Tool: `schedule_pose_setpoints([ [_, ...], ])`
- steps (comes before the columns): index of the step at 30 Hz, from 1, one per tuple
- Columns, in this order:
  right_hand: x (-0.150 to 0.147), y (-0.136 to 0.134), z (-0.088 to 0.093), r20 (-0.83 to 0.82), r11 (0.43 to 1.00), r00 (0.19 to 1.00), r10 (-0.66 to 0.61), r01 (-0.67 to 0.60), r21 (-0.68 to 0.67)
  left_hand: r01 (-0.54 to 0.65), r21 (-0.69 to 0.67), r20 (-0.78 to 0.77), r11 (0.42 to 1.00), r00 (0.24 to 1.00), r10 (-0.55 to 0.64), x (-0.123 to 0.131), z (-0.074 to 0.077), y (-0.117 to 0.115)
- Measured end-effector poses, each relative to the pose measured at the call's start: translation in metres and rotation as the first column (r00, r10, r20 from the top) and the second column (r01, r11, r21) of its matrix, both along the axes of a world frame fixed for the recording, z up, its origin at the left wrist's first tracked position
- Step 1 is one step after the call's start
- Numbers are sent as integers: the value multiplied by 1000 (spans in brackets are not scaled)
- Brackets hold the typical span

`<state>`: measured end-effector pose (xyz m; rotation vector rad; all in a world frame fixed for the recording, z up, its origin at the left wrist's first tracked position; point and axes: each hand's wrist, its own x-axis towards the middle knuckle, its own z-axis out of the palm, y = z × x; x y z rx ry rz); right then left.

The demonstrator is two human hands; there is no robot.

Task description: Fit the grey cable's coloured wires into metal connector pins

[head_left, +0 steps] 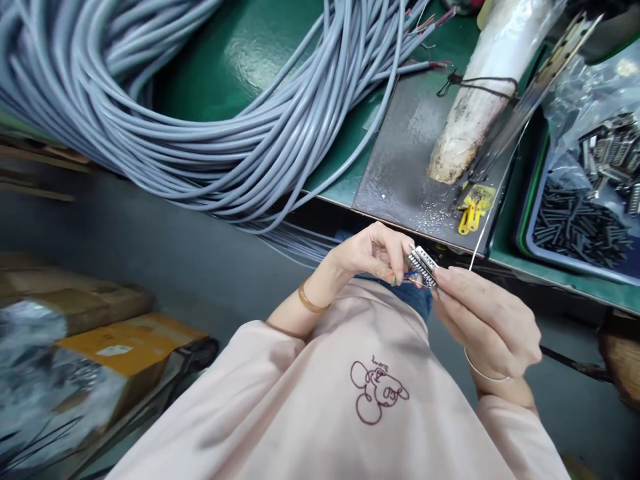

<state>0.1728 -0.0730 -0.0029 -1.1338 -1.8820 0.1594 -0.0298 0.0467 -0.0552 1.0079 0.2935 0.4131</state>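
1. Green table [240, 60] runs across the top of the view, its edge above the person's lap. Grey floor below, with cardboard boxes [130, 347] at lower left.
2. Big coil of grey cable [150, 120] covers the table's left part, and some loops hang over the edge.
3. Dark metal plate [400, 167] sits at the table edge. A plastic-wrapped roll [480, 93] lies across it, with a yellow clip [473, 210] just beside the roll's lower end.
4. Blue tray [575, 265] at far right, full of small dark parts.
5. Left hand [373, 252] and right hand [487, 320] meet over the lap, just below the plate.
6. Between them is a small metal connector [424, 265], tilted, with coloured wires [407, 275] at its lower left side.
7. Grip: left fingertips are pressed together on the connector's wire side; right thumb and forefinger pinch the opposite end. Neither hand is spread.
8. Judgement on handling: keep both pinches on the metal shell, not the wire strands. Hold the pin rows facing up into the light. Brace the wrists against the lap so the small part stays steady.
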Motion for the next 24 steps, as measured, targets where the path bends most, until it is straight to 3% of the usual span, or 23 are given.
schedule_pose_setpoints([
  [3,-3,3,0,140,976,982,129,-150,159,21,7,-53,1000,998,-21,-2,-7,0],
  [8,-4,7,2,169,975,979,114,-142,168,-135,16,-27,991,990,136,-1,-6,-3],
  [11,-3,7,-1,168,973,980,105,-136,186,-161,18,40,987,986,161,0,-4,-4],
  [17,-2,17,-14,151,947,980,-131,79,310,-306,-54,-16,951,952,305,4,13,-11],
  [19,-5,23,-14,77,948,976,-206,179,264,-377,-49,-61,925,925,374,8,22,-15],
  [21,-7,27,-11,-42,960,966,-256,259,108,-435,-22,-123,900,895,429,12,30,-19],
  [24,-8,30,-1,-152,960,948,-281,278,-45,-469,-2,-166,883,871,462,18,39,-23],
])
